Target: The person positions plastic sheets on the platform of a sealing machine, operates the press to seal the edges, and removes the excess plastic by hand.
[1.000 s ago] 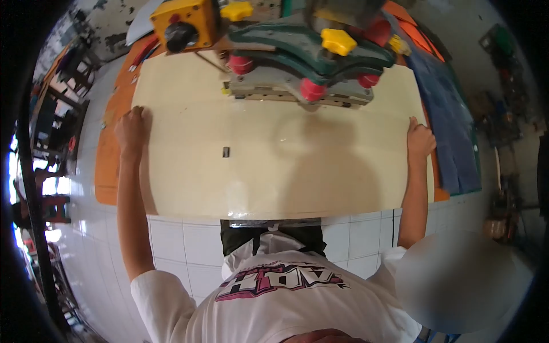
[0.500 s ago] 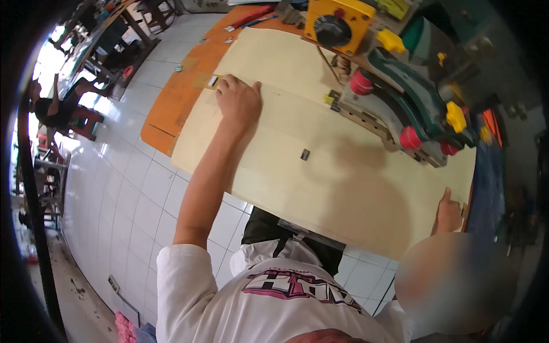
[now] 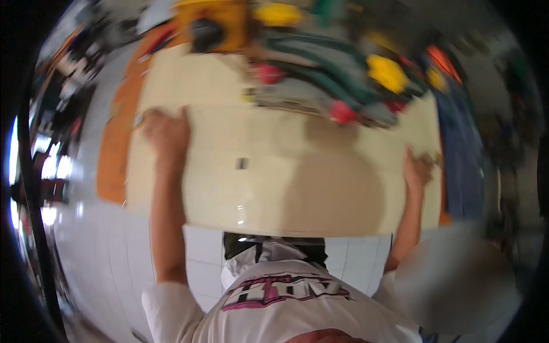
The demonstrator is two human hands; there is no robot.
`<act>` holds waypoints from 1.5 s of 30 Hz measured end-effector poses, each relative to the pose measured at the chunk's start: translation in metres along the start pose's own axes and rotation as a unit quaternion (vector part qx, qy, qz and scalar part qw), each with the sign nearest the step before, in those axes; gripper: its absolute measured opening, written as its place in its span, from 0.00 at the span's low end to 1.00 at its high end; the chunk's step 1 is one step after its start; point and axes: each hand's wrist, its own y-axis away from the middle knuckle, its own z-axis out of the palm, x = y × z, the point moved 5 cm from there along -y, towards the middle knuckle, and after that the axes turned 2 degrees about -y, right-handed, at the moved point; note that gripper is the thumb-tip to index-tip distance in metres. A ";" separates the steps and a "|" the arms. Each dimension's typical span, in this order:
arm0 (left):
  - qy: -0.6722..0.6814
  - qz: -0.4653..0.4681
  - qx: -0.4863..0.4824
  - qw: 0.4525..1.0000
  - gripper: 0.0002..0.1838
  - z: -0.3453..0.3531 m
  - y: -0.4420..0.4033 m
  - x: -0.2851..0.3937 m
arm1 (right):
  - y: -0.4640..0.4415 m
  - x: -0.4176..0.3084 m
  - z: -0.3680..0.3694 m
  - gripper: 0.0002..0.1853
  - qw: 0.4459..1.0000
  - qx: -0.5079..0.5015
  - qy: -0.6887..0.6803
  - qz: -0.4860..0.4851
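A large cream sheet [image 3: 229,194] covers most of the worktable, with a small dark rectangular piece [image 3: 242,164] near its middle. My left hand [image 3: 166,134] rests on the sheet by its left edge, thumb apart from the fingers. Just beyond those fingertips is a small pale piece [image 3: 138,120] at the edge. At the right edge, my right hand [image 3: 418,168] touches the sheet with its thumb raised away from the fingers. Motion blur softens both hands, and neither visibly grips anything.
A miter-saw-like machine [image 3: 320,86] with green parts, red and yellow knobs stands at the back, beside a yellow-orange box [image 3: 214,26]. Orange tabletop [image 3: 111,166] shows along the left. Blue cloth [image 3: 462,154] hangs at the right. Tiled floor [image 3: 200,257] lies below.
The camera view has turned, so the sheet and machine appear shifted left and level. Both hands stay at the opposite edges; more of the right forearm shows now.
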 end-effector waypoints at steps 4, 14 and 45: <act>-0.067 -0.005 -0.140 0.988 0.43 0.016 -0.014 -0.006 | 0.019 -0.013 -0.011 0.56 0.999 0.011 -0.029 0.023; -0.076 -0.036 -0.177 0.981 0.46 0.016 -0.010 -0.003 | 0.029 -0.012 -0.016 0.56 0.996 0.034 -0.082 0.002; -0.017 0.007 -0.081 0.997 0.43 0.002 -0.008 0.007 | -0.009 0.008 0.004 0.56 0.997 0.075 -0.007 0.005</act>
